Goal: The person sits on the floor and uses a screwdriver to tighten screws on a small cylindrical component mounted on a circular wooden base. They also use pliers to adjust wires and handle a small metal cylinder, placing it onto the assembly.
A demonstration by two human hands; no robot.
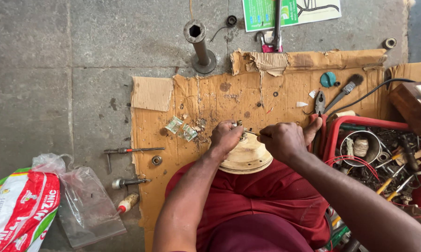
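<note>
Centre of frame, just below mid-height: pale dome-shaped housing (246, 157) resting on the lap against the red garment (266, 196), at the lower edge of the torn cardboard sheet (220, 98). Left hand (225, 137) curled over the housing's top, fingers closed around a small brass-coloured fitting (239, 124) that stands up from the centre. Right hand (285, 140) immediately to the right, fingers pinched together on a thin metal tool (251, 133) whose tip meets the fitting; kind of tool too small to tell.

For a clean job, judged from this pose: housing kept pressed into the lap so as not to rock; fitting held firm by the left fingers while the tool works; tool kept in line with the fitting, not angled, to avoid slipping onto the thumb or marring the dome; light, steady pressure rather than force.

Right of frame: red crate (334, 140) of mixed tools and wire. Upper right: pliers (319, 102) and a small brush (348, 86) on the cardboard. Upper centre: metal tube on a round base (199, 44) on the stone floor. Left of centre: screwdrivers (133, 150) beside the cardboard. Lower left: plastic bags (42, 200).
</note>
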